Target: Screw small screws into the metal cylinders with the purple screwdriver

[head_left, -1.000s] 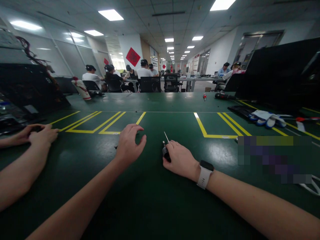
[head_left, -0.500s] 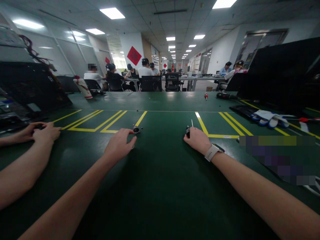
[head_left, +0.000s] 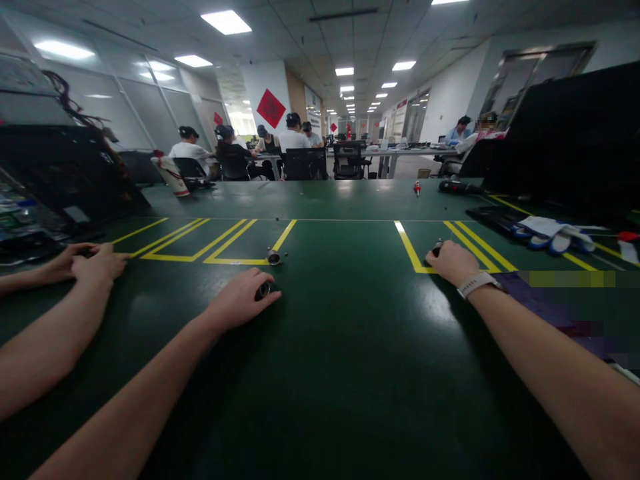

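My left hand (head_left: 245,297) rests low over the green table, fingers curled around a dark round part with a ring-like rim (head_left: 265,290). Just beyond it, a small metal cylinder with an open, hollow end (head_left: 273,257) lies by the yellow tape, apart from my fingers. A tiny dark bit (head_left: 286,254) sits beside that cylinder. Farther right, my right hand (head_left: 456,263), with a watch band on the wrist, is closed on a small dark cylindrical part (head_left: 437,248). My fingers cover most of it, so its exact kind cannot be made out.
At the left, another person's hands (head_left: 97,260) hold something dark. Yellow tape (head_left: 225,243) marks boxes on the table (head_left: 320,347). On the right are gloves (head_left: 553,235), a dark monitor-like panel (head_left: 565,133) and a red screwdriver (head_left: 417,189). A white bottle-shaped object (head_left: 173,175) stands back left.
My right hand has moved to the right with its dark part. My left hand has drawn slightly nearer me, away from the metal cylinder, and the dark round part now shows in it.
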### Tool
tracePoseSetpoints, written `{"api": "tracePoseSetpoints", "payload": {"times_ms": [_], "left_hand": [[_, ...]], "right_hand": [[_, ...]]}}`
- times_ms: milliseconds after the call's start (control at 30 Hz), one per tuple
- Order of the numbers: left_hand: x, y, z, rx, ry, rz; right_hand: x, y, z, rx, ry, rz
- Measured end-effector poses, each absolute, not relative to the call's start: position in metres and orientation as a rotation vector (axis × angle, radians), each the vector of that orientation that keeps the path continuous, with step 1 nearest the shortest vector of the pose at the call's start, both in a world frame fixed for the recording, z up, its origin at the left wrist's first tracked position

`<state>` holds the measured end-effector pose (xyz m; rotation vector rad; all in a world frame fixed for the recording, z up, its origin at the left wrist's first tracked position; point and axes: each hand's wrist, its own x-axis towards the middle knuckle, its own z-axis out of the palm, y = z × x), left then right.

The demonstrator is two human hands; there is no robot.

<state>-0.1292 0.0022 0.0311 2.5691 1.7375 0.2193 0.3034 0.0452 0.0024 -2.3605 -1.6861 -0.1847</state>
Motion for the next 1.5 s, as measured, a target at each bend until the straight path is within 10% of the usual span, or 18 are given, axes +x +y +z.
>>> {"api": "tracePoseSetpoints", "payload": {"times_ms": [767, 1033, 1500], "left_hand": [[0.006, -0.085, 0.025, 2.654, 1.307, 0.221], [0.032, -0.095, 0.025, 2.753, 1.135, 0.202], [-0.001, -0.074, 0.044, 2.237, 1.25, 0.371]], "right_hand": [[0.286, 0.001, 0.03, -1.987, -1.582, -0.209], [0.23, -0.044, 0.031, -1.194, -1.408, 0.616], [0.208, -0.081, 0.025, -1.076, -1.061, 1.503]]}}
